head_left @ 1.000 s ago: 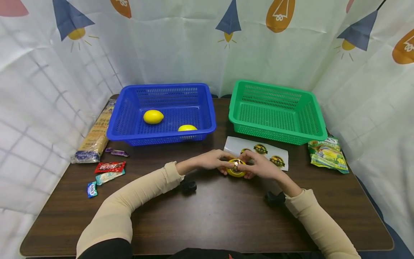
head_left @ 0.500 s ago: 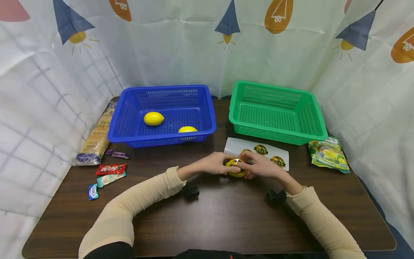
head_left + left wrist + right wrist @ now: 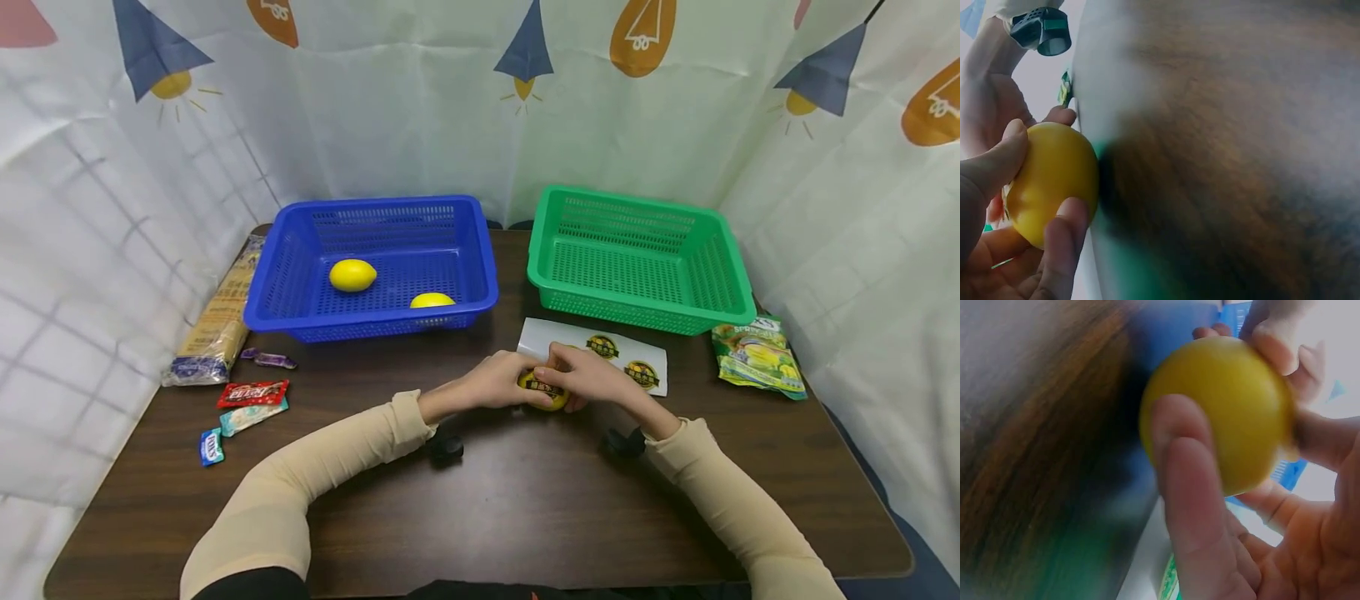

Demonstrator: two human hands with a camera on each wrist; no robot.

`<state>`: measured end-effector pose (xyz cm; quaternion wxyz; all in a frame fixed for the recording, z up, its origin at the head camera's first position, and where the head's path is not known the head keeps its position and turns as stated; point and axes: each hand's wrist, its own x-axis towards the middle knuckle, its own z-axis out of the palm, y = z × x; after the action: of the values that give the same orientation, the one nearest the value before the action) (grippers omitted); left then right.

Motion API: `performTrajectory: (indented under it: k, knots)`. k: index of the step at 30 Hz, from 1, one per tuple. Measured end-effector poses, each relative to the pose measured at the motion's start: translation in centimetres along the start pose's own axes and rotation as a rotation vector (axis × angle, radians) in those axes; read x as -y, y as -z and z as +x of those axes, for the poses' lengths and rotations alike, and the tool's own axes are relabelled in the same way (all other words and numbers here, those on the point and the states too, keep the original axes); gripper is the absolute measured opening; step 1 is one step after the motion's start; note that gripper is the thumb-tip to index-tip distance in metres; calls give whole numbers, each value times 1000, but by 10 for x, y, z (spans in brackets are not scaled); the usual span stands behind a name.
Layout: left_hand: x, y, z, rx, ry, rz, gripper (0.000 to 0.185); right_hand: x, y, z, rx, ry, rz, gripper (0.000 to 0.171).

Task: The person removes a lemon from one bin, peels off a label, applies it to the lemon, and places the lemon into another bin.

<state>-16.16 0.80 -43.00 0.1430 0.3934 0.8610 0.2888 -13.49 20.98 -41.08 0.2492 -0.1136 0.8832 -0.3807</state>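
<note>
Close over the table, both hands hold a yellow lemon (image 3: pixel 556 403) between them. On its upper side lies a black and gold sticker (image 3: pixel 543 387). My left hand (image 3: pixel 497 379) grips the lemon from the left, its thumb and fingers round the fruit in the left wrist view. My right hand (image 3: pixel 592 377) holds the other side, with fingers curled below the lemon (image 3: pixel 1229 387) and its thumb near the sticker's edge. Just behind the hands is a white sheet (image 3: pixel 534 333) bearing more such stickers; the hands hide part of it.
A blue basket (image 3: pixel 375 319) with two lemons stands at the back left, a green basket (image 3: pixel 637 312) at the back right. Small candy packets (image 3: pixel 255 392) and a long bag (image 3: pixel 221 317) lie left. A green packet (image 3: pixel 759 357) lies right.
My right thumb and fingers have shifted left over the lemon's top. The sticker's shiny, raised look has given way to dark print lying against the fruit. The baskets have stayed put.
</note>
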Motion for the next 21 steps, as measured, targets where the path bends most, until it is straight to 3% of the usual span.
performTrajectory:
  k: [9,14,17,21]
  knots:
    - [2,-4,-4,-42,-18,-41,36,-1,0,3,-2,1,21,35]
    - [7,-2,-3,-42,-74,-44,38,0,-3,-2,-48,72,-33,30]
    - [12,1,-5,-11,-72,-52,39,0,-9,-9,-120,175,-193,38]
    - [18,5,-9,67,-5,-125,50,-3,-18,-15,-245,309,-459,65]
